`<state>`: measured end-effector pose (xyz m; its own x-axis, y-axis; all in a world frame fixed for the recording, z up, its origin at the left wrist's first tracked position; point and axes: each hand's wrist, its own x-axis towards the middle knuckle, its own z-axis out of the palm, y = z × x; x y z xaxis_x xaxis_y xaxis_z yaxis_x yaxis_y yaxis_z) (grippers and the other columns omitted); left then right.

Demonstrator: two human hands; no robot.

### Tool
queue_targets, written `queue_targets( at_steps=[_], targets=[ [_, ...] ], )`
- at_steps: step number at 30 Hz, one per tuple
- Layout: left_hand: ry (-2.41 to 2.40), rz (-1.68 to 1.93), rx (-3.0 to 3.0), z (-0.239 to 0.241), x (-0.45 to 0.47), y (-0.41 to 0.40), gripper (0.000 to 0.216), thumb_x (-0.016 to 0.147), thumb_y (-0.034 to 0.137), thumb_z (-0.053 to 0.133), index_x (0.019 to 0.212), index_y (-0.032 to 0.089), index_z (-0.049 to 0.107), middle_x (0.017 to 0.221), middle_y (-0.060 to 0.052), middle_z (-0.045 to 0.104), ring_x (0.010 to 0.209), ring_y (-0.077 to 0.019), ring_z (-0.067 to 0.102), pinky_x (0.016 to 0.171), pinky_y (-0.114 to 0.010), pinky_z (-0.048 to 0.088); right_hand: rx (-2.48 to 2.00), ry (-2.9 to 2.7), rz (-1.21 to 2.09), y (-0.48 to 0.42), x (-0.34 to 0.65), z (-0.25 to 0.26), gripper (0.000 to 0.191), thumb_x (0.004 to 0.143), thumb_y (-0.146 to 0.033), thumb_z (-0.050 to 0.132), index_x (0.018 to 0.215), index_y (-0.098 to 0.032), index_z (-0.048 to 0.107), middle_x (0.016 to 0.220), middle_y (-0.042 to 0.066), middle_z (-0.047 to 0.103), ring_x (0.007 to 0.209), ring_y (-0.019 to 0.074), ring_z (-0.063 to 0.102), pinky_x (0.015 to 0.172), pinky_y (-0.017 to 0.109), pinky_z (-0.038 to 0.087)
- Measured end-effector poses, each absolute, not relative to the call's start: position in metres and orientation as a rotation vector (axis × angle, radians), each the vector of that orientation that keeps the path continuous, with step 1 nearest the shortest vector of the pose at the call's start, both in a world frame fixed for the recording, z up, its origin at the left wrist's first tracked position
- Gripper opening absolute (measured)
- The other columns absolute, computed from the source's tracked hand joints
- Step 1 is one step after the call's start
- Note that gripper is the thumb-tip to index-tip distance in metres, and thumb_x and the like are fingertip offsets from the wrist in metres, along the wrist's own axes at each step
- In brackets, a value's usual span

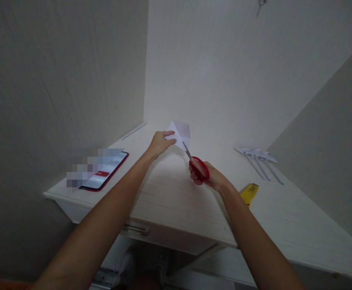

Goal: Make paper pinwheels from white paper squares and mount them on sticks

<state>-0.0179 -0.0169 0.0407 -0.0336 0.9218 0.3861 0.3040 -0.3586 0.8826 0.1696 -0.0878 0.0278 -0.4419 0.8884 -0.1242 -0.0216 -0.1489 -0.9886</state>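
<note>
A small white sheet of paper (pixel 182 131) with a crease across it is pinched at its left edge by my left hand (pixel 161 142), held above the table. My right hand (pixel 207 173) grips a pair of scissors with red handles (pixel 200 169), fingers through the loops. The metal blades point up and to the left, and their tips meet the lower right edge of the paper. Whether the blades have cut into the sheet is too small to tell.
On the white table (pixel 176 201), a phone with a red edge (pixel 105 173) lies at left, partly pixelated. A thin white paper stick (pixel 133 131) lies behind it. Several white paper pinwheel-like shapes on sticks (pixel 259 157) lie at right, near a yellow object (pixel 249 194). Walls enclose the table.
</note>
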Motion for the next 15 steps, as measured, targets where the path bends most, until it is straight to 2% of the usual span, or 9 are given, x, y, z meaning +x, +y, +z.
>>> queue_targets(
  at_steps=[5,15],
  targets=[
    [1.330,1.402,1.704,0.0409,-0.0179,-0.0171,0.044,0.068,0.018,0.063,0.110,0.007,0.059,0.109,-0.012,0.061,0.084,-0.0166,0.059,0.081,-0.029,0.044,-1.009,-1.426,1.674,-0.0872,0.1696,0.0272,0.034,0.062,-0.042,0.068,0.062,-0.014,0.049,0.045,-0.004,0.045,0.037,0.0056,0.038,0.035,0.020,0.022],
    [1.320,1.423,1.715,0.0387,-0.0188,-0.0155,0.042,0.067,0.018,0.063,0.108,0.008,0.060,0.106,-0.011,0.062,0.079,-0.0149,0.059,0.080,-0.029,0.044,-1.013,-1.406,1.685,-0.0858,0.1709,0.0258,0.039,0.062,-0.047,0.067,0.058,-0.015,0.046,0.044,-0.005,0.041,0.037,0.0044,0.036,0.035,0.019,0.022]
  ],
)
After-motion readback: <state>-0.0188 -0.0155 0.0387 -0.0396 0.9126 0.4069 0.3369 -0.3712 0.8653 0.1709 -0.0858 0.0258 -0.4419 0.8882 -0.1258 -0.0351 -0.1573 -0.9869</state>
